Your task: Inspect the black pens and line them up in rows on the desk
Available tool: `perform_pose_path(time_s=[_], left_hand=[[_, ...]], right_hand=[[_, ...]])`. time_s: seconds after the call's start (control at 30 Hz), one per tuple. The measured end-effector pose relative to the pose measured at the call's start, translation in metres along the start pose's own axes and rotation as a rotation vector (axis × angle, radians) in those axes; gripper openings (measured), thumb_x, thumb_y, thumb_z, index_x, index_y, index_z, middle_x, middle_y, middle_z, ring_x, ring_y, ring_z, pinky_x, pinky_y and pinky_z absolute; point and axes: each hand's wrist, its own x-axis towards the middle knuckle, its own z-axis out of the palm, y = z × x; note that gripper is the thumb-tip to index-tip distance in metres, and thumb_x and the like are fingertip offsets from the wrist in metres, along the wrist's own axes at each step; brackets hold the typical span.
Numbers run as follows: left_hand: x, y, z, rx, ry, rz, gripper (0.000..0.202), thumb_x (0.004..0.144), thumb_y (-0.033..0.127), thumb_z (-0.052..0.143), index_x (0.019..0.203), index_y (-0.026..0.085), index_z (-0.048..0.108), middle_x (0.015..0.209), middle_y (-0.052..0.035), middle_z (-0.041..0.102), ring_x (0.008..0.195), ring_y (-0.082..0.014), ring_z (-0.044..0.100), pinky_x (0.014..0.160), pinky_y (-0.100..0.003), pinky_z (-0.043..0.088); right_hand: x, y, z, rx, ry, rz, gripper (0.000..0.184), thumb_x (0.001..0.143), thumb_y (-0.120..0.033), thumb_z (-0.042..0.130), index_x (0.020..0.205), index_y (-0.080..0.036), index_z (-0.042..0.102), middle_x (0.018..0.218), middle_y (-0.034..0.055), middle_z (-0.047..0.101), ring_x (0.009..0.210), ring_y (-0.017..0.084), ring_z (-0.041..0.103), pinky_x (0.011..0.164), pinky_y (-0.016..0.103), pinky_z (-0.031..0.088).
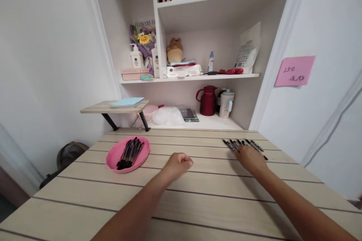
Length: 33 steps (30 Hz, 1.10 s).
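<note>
My left hand (177, 166) hangs over the middle of the table, its fingers curled in a loose fist. No object shows in or sticks out of it. My right hand (251, 159) reaches down onto a row of black pens (230, 145) at the table's right side. Its fingertips are hidden behind the hand, so whether they grip a pen cannot be told. The pens lie side by side at a slant, with one dark end showing just right of the hand. A pink scalloped plate (111, 159) at the left holds a pile of several black pens (130, 153).
The table (198, 203) has wooden slats with dark grooves. A small raised stand (97, 107) bearing blue paper (127, 102) is at the back left. Behind stand white shelves (220, 2) with a red jug (207, 101), a pale cup (226, 104) and a plastic bag (168, 116).
</note>
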Motion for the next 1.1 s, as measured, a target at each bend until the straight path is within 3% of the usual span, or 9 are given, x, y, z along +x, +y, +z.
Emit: perform_pose_path(time_s=[0.17, 0.3, 0.43, 0.57, 0.63, 0.7, 0.77, 0.9, 1.1], left_hand=[[0.001, -0.002, 0.035, -0.175, -0.126, -0.155, 0.014, 0.064, 0.025, 0.055, 0.072, 0.014, 0.06, 0.055, 0.0014, 0.053, 0.048, -0.0081, 0.047, 0.042, -0.017, 0.026], [0.006, -0.005, 0.048, -0.375, -0.178, -0.195, 0.023, 0.066, 0.031, 0.059, 0.081, 0.014, 0.057, 0.062, -0.0009, 0.056, 0.053, -0.009, 0.051, 0.047, -0.019, 0.034], [0.013, -0.01, 0.06, -0.742, -0.154, -0.283, 0.038, 0.071, 0.044, 0.058, 0.096, 0.018, 0.046, 0.077, -0.0038, 0.057, 0.064, -0.0137, 0.057, 0.064, -0.032, 0.045], [0.015, -0.013, 0.065, -0.92, -0.197, -0.304, 0.024, 0.077, 0.039, 0.053, 0.089, 0.019, 0.045, 0.075, -0.0019, 0.054, 0.064, -0.0143, 0.057, 0.068, -0.037, 0.045], [0.014, -0.012, 0.064, -0.947, -0.198, -0.322, 0.017, 0.081, 0.035, 0.046, 0.084, 0.018, 0.045, 0.073, -0.0023, 0.055, 0.064, -0.015, 0.058, 0.067, -0.037, 0.045], [0.012, -0.012, 0.062, -0.967, -0.18, -0.332, 0.016, 0.084, 0.033, 0.041, 0.082, 0.018, 0.044, 0.073, -0.0028, 0.055, 0.065, -0.0162, 0.059, 0.065, -0.035, 0.045], [0.01, -0.011, 0.061, -0.982, -0.168, -0.328, 0.015, 0.085, 0.031, 0.038, 0.081, 0.018, 0.044, 0.07, -0.0017, 0.055, 0.062, -0.0154, 0.059, 0.063, -0.032, 0.044], [0.007, -0.01, 0.061, -0.976, -0.171, -0.311, 0.013, 0.085, 0.029, 0.038, 0.081, 0.018, 0.044, 0.064, 0.001, 0.052, 0.052, -0.0118, 0.054, 0.057, -0.028, 0.042], [0.007, -0.011, 0.063, -0.927, -0.194, -0.276, 0.016, 0.084, 0.032, 0.038, 0.083, 0.018, 0.044, 0.064, 0.0001, 0.053, 0.052, -0.013, 0.055, 0.055, -0.028, 0.041]], right_hand=[[0.0, -0.015, 0.011, -0.019, -0.034, 0.007, 0.022, 0.075, -0.014, 0.044, 0.081, -0.013, 0.065, 0.09, 0.016, 0.066, 0.081, 0.024, 0.062, 0.066, 0.032, 0.042], [-0.008, -0.03, 0.01, 0.041, -0.019, 0.02, 0.023, 0.074, -0.018, 0.045, 0.079, -0.012, 0.066, 0.086, 0.0164, 0.066, 0.077, 0.024, 0.062, 0.06, 0.029, 0.04], [-0.04, -0.067, 0.01, 0.442, -0.112, -0.112, 0.022, 0.07, -0.026, 0.047, 0.061, -0.014, 0.063, 0.064, 0.0089, 0.066, 0.063, 0.018, 0.06, 0.055, 0.024, 0.038], [-0.066, -0.092, 0.011, 0.785, -0.256, -0.224, 0.024, 0.071, -0.032, 0.048, 0.057, -0.015, 0.059, 0.057, 0.0024, 0.063, 0.053, 0.012, 0.054, 0.048, 0.02, 0.035], [-0.06, -0.085, 0.005, 0.757, -0.286, -0.265, 0.028, 0.074, -0.036, 0.046, 0.06, -0.016, 0.058, 0.057, 0.0022, 0.063, 0.052, 0.012, 0.053, 0.047, 0.02, 0.034], [-0.041, -0.066, -0.004, 0.593, -0.22, -0.264, 0.028, 0.077, -0.035, 0.043, 0.064, -0.016, 0.059, 0.062, 0.0033, 0.064, 0.056, 0.012, 0.054, 0.051, 0.021, 0.035], [-0.016, -0.04, -0.012, 0.3, -0.065, -0.146, 0.021, 0.077, -0.03, 0.045, 0.07, -0.017, 0.061, 0.074, 0.0054, 0.067, 0.069, 0.015, 0.058, 0.059, 0.022, 0.036], [0.021, -0.001, -0.013, 0.156, -0.018, 0.015, 0.02, 0.077, -0.023, 0.044, 0.077, -0.014, 0.061, 0.085, 0.016, 0.066, 0.079, 0.024, 0.059, 0.062, 0.029, 0.036], [0.037, -0.004, 0.01, 0.104, -0.022, 0.046, 0.019, 0.075, -0.025, 0.049, 0.08, -0.012, 0.062, 0.091, 0.0186, 0.065, 0.086, 0.029, 0.06, 0.066, 0.033, 0.04]])
